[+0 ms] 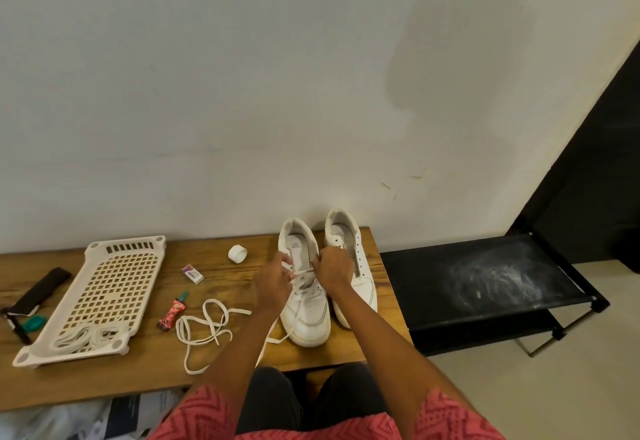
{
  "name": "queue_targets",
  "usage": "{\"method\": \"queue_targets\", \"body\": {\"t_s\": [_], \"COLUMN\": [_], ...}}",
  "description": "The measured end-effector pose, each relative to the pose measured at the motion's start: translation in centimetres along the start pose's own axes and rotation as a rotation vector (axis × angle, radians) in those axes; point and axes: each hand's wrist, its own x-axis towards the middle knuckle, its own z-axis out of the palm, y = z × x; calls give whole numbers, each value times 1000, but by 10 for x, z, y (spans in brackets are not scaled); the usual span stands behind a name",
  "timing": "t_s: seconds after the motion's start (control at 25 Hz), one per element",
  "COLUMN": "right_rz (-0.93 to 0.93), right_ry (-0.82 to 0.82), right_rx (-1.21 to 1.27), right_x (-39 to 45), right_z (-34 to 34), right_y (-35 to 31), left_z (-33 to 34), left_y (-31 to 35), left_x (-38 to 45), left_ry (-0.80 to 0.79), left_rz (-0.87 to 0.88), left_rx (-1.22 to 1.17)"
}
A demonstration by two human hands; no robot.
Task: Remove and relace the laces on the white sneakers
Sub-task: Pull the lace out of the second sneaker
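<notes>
1. A loose lace (207, 330) lies on the table (145, 367) at 9 o'clock of the near shoe (306, 304).
2. Left hand (275, 278) and right hand (334, 268) each pinch the lace (304, 271) threaded across that shoe.
3. The other shoe (349, 259) stands just beside it, at 2 o'clock.
4. A white tray (104, 290) sits well apart, at 9 o'clock.

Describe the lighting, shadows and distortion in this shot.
Head view: soft indoor light, no hard glare; a large dim shadow falls on the wall; wide-angle bending curves the table edge; both hands at the sneaker look slightly soft.
</notes>
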Motion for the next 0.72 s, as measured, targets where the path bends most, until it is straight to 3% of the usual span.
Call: {"method": "queue_targets", "body": {"t_s": [0.12,0.2,0.28,0.4,0.6,0.72], "right_rz": [6,-3,-10,-48,-103,-120], "right_ry": [-20,-44,-60,-125,-172,-159], "right_rx": [40,62,87,117,176,175], "right_x": [-1,-3,-3,2,6,7], "right_z": [1,2,3,0,-3,-3], "right_y": [-1,-3,-1,4,14,16], "left_z": [-5,-6,-10,-15,4,9], "left_y": [-16,-16,-2,27,33,31], "left_x": [-8,-5,5,22,33,26], "left_ry": [19,-117,-143,-107,-280,-235], "left_rz": [-284,-402,-289,-15,-81,-69], "left_rx": [-39,1,75,-75,65,103]}}
